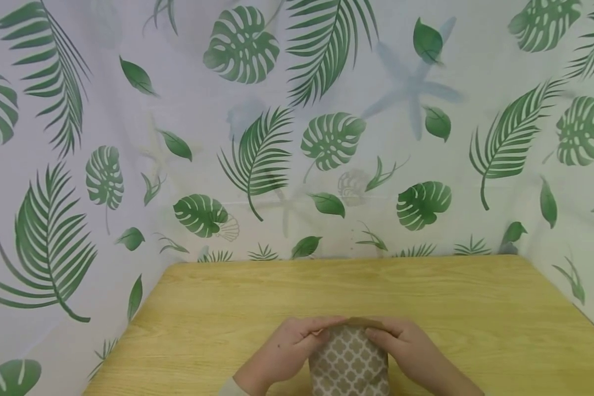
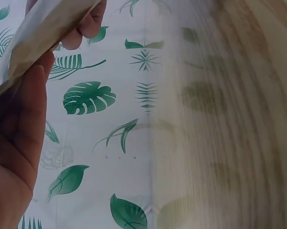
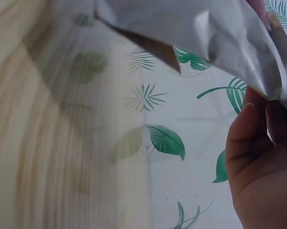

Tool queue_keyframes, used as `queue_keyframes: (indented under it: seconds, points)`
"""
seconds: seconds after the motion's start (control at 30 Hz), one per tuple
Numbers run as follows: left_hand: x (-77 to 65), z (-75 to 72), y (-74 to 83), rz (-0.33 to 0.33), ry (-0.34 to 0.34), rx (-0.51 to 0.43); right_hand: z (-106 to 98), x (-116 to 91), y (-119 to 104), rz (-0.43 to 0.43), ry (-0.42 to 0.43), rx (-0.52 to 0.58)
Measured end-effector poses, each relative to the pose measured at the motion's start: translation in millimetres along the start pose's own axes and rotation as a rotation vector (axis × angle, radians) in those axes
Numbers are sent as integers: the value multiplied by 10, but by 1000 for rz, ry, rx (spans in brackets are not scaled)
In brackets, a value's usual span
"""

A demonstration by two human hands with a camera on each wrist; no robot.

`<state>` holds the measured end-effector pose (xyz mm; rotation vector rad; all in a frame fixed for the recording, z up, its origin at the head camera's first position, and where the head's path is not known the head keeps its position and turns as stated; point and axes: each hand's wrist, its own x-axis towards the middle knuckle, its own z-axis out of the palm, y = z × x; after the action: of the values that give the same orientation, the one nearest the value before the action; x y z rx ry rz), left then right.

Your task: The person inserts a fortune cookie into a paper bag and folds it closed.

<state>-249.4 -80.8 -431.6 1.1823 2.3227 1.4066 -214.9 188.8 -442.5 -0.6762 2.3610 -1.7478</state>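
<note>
A brown paper bag point(image 1: 348, 363) with a white lattice pattern is held up at the table's near side, its lower end cut off by the head view's bottom edge. My left hand point(image 1: 289, 352) pinches its upper left corner, thumb on the patterned face and fingers behind. On the upper right corner, my right hand point(image 1: 416, 352) grips it the same way, with a strip of plain brown paper showing along the top between both hands. The left wrist view catches the creased paper point(image 2: 46, 40) between fingers and thumb. In the right wrist view, a pointed paper flap point(image 3: 158, 50) hangs from the bag's lower edge.
The yellow wood-grain table point(image 1: 218, 297) spreads out around and beyond the hands. Behind it and along both sides hangs a white sheet point(image 1: 287, 93) printed with green leaves, meeting the table's back edge.
</note>
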Motion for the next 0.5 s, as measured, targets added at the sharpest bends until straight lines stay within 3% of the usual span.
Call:
queue_keyframes:
  seconds: [0.2,0.33,0.5]
  points:
    - [-24,-28,-10,39,-88,-145,-50,-7,18,10,-72,201]
    - [-42,-39,-32,35,-109,-201,-84,-17,55,-20,-108,340]
    - [-43,-50,-50,6,-113,-211,-94,-22,73,-44,-67,363]
